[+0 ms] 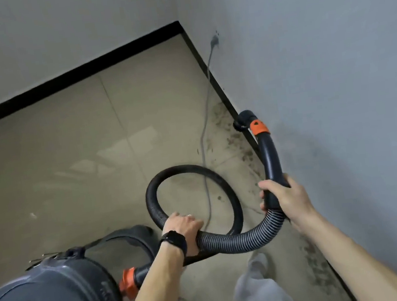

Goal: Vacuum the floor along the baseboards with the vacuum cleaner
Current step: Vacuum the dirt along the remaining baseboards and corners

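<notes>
The right hand (284,199) is curled round the lower end of the black handle tube (270,156), where the ribbed hose (242,241) joins it; the left hand (182,230) grips the hose where its loop crosses itself. The tube's far end is just beside the black baseboard (220,92) at the right edge of the floor (66,155); I cannot tell if it touches the floor.

Several things could go wrong, I think. The grey power cord (203,134) runs along the dirt (231,141) near the tube's far end, so the suction may catch it, or a foot may pull it from the wall socket (214,40); the hose makes 1 tight loop, which may kink and weaken the airflow; the vacuum cleaner (54,290) stands at the near left, and a long reach may drag or tip it.

The floor is of glossy beige tiles, dirty along the right edge; 2 pale walls (331,57) meet at the far corner.
</notes>
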`<action>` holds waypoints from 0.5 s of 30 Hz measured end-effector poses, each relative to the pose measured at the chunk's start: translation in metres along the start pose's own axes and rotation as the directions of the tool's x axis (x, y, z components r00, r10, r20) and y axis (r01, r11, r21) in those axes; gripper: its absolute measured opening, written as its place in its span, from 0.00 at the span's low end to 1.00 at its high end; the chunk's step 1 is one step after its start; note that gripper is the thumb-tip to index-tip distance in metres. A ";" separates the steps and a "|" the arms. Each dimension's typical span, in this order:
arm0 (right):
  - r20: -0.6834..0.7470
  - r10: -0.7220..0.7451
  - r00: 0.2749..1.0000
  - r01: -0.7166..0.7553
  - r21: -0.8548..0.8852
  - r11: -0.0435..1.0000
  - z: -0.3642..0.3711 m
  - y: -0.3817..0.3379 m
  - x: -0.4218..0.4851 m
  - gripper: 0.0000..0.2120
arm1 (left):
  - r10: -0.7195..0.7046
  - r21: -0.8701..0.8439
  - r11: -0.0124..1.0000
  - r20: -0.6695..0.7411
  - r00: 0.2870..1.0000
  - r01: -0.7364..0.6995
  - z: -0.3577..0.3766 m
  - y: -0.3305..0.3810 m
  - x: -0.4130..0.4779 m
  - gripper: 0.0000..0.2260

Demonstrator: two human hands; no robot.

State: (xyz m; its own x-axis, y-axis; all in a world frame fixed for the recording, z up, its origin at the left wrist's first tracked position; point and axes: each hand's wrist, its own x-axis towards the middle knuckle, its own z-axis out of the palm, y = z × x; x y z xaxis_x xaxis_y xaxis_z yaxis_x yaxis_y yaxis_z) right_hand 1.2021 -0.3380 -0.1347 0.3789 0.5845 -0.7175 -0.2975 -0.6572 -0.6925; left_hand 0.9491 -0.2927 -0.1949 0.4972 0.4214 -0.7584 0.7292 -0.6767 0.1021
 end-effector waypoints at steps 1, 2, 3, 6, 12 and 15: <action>0.009 0.046 0.999 -0.046 0.002 0.999 -0.001 0.017 0.020 0.07 | -0.037 0.048 0.998 0.057 0.998 0.034 0.003 -0.007 0.010 0.14; 0.010 0.077 0.997 -0.077 0.012 0.997 -0.001 0.032 0.038 0.09 | -0.082 0.085 0.994 0.092 0.992 0.074 0.008 -0.013 0.020 0.14; 0.001 0.104 0.995 -0.104 0.019 0.994 0.000 0.048 0.055 0.11 | -0.133 0.103 0.987 0.103 0.986 0.123 0.015 -0.020 0.028 0.15; -0.069 0.167 0.983 -0.165 0.035 0.986 0.010 0.087 0.095 0.15 | -0.238 0.074 0.970 0.077 0.968 0.233 0.037 -0.035 0.049 0.17; -0.085 0.216 0.973 -0.220 -0.034 0.975 0.015 0.155 0.152 0.19 | -0.175 -0.011 0.982 0.297 0.939 0.187 0.072 -0.031 0.100 0.23; -0.034 0.158 0.987 -0.160 -0.098 0.982 0.024 0.175 0.168 0.13 | -0.059 -0.283 0.925 0.555 0.830 0.254 0.090 -0.006 0.128 0.31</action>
State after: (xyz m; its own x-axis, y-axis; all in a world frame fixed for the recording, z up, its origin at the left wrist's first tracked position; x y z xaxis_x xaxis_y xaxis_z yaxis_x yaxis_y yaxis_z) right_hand 1.1930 -0.3435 -0.3775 0.3565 0.4572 -0.8148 -0.2670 -0.7859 -0.5578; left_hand 0.9658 -0.2891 -0.3508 0.1090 0.0542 -0.9926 0.9337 -0.3481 0.0835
